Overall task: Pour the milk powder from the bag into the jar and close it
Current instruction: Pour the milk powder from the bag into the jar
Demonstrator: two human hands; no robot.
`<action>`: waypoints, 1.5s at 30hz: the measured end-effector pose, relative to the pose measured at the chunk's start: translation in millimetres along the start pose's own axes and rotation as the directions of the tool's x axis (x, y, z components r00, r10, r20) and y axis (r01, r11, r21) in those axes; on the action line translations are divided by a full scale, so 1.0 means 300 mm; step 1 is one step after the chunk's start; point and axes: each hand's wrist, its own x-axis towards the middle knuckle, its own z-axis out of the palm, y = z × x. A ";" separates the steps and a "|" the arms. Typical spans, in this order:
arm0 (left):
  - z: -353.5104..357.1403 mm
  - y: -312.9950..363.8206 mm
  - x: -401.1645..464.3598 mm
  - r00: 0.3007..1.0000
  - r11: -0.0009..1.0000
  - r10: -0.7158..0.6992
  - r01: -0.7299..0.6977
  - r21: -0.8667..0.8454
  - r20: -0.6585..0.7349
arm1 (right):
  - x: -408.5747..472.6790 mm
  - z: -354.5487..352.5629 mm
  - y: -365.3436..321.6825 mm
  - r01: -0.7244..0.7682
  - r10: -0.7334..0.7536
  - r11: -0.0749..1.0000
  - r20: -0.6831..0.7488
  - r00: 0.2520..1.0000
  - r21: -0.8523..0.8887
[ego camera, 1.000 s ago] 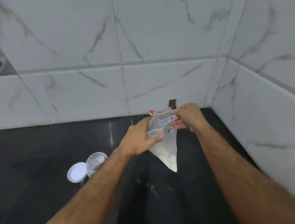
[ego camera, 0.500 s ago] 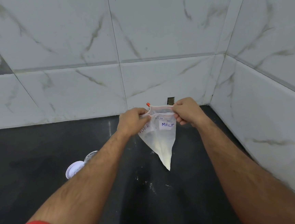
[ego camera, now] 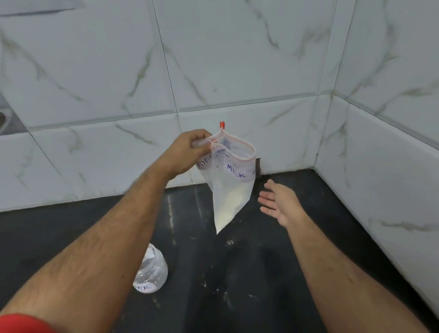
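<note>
Milk powder bag [ego camera: 231,189] hangs open, pinched by left hand [ego camera: 185,153]; right hand [ego camera: 278,203] spread empty; next, tip over jar [ego camera: 150,273] at seven o'clock.

One view only: the head camera, mounted at the person's head height, faces forward and tilts downward toward a room corner. The lens is wide-angle; tile joints on the back wall [ego camera: 114,69] and the right side wall [ego camera: 401,76] bow visibly toward the frame edges. The dark desk [ego camera: 34,246] fills the lower half of the frame, the walls the upper half. Both forearms enter from the bottom edge and extend away from the lens, so the camera sits close behind them, above arm level. The left hand [ego camera: 185,153] lies near frame centre; the right hand [ego camera: 280,203] lies just right of centre and lower. No second view exists, so no overlap applies.
</note>
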 end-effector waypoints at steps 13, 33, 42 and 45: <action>-0.057 -0.060 -0.025 0.986 0.931 -0.010 -0.051 -0.360 -0.166 | 0.019 0.117 -0.053 -0.056 0.006 0.925 0.133 0.991 0.375; -0.069 -0.248 -0.104 0.904 0.933 -0.205 0.064 -0.355 -0.376 | -0.055 0.135 -0.269 0.521 -0.522 0.853 -0.065 0.851 -0.032; -0.066 -0.259 -0.133 0.896 0.938 -0.212 0.074 -0.339 -0.390 | -0.074 0.135 -0.237 0.468 -0.463 0.881 0.076 0.883 -0.066; -0.064 -0.248 -0.146 0.887 0.932 -0.225 0.075 -0.355 -0.403 | -0.078 0.145 -0.242 0.491 -0.487 0.868 0.072 0.871 -0.070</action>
